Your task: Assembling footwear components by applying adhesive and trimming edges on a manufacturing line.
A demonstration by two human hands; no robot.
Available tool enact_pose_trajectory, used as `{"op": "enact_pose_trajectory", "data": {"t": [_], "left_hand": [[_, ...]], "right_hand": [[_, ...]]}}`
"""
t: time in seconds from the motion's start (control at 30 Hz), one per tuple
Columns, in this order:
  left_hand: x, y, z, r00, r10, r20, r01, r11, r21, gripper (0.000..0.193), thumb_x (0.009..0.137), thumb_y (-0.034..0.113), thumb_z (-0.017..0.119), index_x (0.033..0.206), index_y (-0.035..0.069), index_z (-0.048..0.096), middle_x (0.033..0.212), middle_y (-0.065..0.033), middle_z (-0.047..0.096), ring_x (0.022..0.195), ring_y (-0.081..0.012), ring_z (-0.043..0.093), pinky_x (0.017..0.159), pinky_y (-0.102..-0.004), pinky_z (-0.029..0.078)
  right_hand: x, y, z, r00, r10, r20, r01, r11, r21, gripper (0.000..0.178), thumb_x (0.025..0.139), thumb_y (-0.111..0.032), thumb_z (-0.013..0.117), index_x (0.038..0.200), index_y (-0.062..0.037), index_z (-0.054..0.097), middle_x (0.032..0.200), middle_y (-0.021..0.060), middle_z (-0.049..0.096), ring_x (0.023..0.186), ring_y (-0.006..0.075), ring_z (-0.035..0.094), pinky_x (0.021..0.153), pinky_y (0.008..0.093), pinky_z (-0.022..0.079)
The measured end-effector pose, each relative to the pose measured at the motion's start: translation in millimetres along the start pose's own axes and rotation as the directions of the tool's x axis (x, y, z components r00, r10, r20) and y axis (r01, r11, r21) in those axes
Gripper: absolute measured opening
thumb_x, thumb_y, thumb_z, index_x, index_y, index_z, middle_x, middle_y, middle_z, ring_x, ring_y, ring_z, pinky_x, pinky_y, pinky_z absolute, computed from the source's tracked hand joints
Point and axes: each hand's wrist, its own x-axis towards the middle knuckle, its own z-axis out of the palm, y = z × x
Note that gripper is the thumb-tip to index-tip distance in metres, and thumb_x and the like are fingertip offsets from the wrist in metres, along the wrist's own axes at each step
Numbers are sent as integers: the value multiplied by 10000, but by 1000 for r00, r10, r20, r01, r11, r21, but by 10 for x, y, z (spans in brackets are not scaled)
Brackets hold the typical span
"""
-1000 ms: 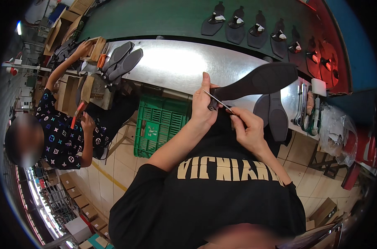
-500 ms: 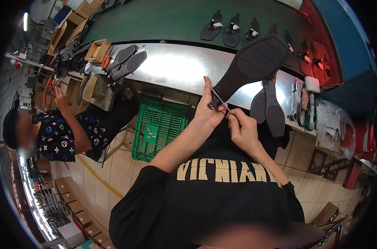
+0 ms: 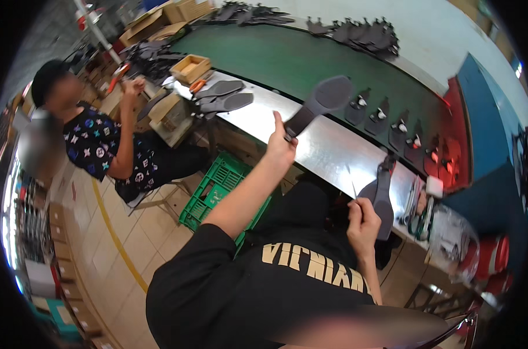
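Raised over the metal-topped bench (image 3: 333, 152) is a dark grey shoe sole (image 3: 332, 94), its broad toe end pointing away from me. My left hand (image 3: 282, 146) is closed round its narrow heel end, thumb sticking up. My right hand (image 3: 364, 225), lower and apart from that sole, grips a thin, pointed metal tool (image 3: 353, 185) with its tip upward; its exact kind is unclear. Just right of that hand, another pair of dark soles (image 3: 382, 203) lies over the bench's near edge.
Behind the bench runs a green conveyor belt (image 3: 258, 49) carrying several soles with white pieces (image 3: 379, 114), toward a red-lit opening (image 3: 457, 136). A co-worker (image 3: 110, 139) sits at left. Below stands a green crate (image 3: 208, 195). Hand tools and a plastic bag (image 3: 453, 235) are at right.
My hands have drawn apart: the left carries the sole away from the tool, and the right has moved down and right with the tool. The view has swung, showing more belt.
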Motion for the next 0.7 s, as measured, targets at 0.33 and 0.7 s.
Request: {"op": "enact_pose_trajectory", "data": {"t": [0.33,0.7], "left_hand": [[1529,1882,-1300,480,837,-262,-285,431,856,705,939,589,485,1345,14,506,1258,-236,575,1155,-387,556,983,-479,431],[2190,-441,611,718,323,616,-665,58,745,556,898,279,665,1373,41,500,1359,-189,547,1281,-305,508,1054,-372,388]], "right_hand": [[340,746,-460,964,110,-242,-116,993,-10,226,939,-26,534,1136,36,625,912,61,582,764,115,524,681,259,436],[563,1285,-870,949,33,-314,-233,745,-625,352,793,-21,592,1140,-56,640,943,176,607,904,375,577,795,468,464]]}}
